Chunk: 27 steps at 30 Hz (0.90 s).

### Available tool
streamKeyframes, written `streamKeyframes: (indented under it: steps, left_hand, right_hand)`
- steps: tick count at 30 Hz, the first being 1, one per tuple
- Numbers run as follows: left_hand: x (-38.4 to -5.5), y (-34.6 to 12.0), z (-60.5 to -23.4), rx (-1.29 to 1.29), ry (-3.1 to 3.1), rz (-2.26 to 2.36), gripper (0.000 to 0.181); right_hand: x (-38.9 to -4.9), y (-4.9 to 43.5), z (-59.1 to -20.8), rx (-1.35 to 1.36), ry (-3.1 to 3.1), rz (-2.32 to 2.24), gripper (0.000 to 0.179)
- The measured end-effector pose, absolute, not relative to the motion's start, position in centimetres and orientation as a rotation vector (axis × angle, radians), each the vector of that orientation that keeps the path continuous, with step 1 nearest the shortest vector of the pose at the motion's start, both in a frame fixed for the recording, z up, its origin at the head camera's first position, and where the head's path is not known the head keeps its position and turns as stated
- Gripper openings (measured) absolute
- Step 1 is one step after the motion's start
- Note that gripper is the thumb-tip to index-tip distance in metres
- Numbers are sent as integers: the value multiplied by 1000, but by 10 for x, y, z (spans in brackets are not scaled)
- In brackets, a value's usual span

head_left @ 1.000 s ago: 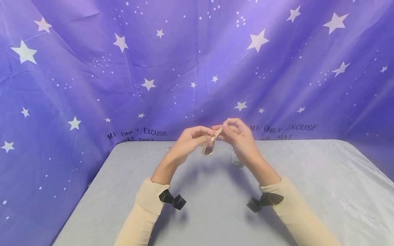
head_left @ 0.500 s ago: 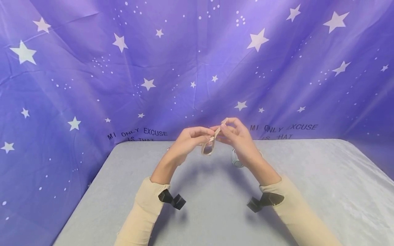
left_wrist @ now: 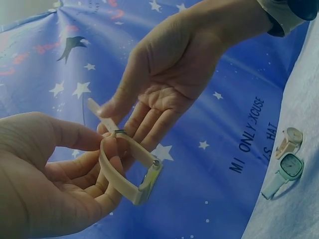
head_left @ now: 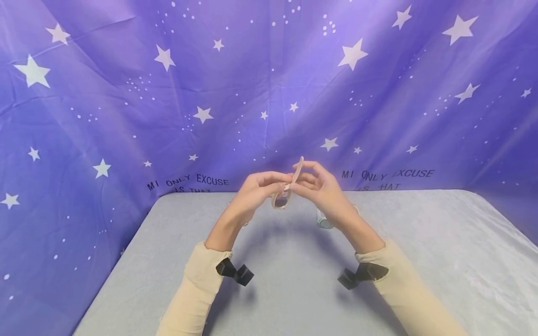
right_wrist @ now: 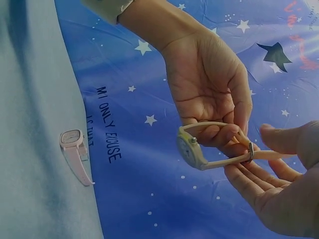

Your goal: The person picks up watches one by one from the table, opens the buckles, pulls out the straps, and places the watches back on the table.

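Note:
A wristwatch with a beige strap (right_wrist: 227, 160) is held in the air between both hands, its strap looped through the buckle. My left hand (left_wrist: 65, 174) pinches the strap near the buckle with thumb and fingers, and the watch case (right_wrist: 190, 149) hangs below in the head view. My right hand (head_left: 325, 189) has its thumb and fingers about the strap's free end (head_left: 298, 169), which sticks up past the buckle. In the left wrist view the right thumb lies along that end. How firmly the right fingers press is hard to see.
On the grey cloth-covered table (head_left: 286, 289) lie a mint-green watch (left_wrist: 291, 165) and a pinkish-beige watch (left_wrist: 294, 135), right of the hands. A pink watch (right_wrist: 72, 138) lies on the left side, mostly behind the left hand in the head view. A purple star-patterned curtain (head_left: 269, 70) hangs behind.
The strap's free end has swung more upright. My right thumb has slid down from that end toward the buckle, and the watch has shifted slightly left. The left hand has barely moved.

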<state>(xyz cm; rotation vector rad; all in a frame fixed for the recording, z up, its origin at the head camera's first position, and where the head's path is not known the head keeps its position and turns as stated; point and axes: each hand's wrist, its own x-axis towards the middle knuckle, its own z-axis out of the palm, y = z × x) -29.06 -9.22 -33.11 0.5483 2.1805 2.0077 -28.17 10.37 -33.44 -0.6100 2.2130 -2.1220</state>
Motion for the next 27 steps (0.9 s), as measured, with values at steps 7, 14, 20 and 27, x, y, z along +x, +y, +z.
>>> streamKeyframes:
  steps: [7,14,20,27]
  left_hand:
    - [-289,-94,-332,610,2136,2030,29]
    - [-289,-94,-329,645,2186,1960,27]
    - [-290,-92,-331,696,2223,1945,29]
    - [-289,-93,-332,714,2319,1909,30]
  right_hand:
    - [-284,102,-338,-609,2292,-2035,48]
    - [-286,103,-340,-561,2399,-1990,35]
    - [-286,103,-339,-551,2424,-1990,35]
    - [-284,104,-340,-532,2449,-1952,35]
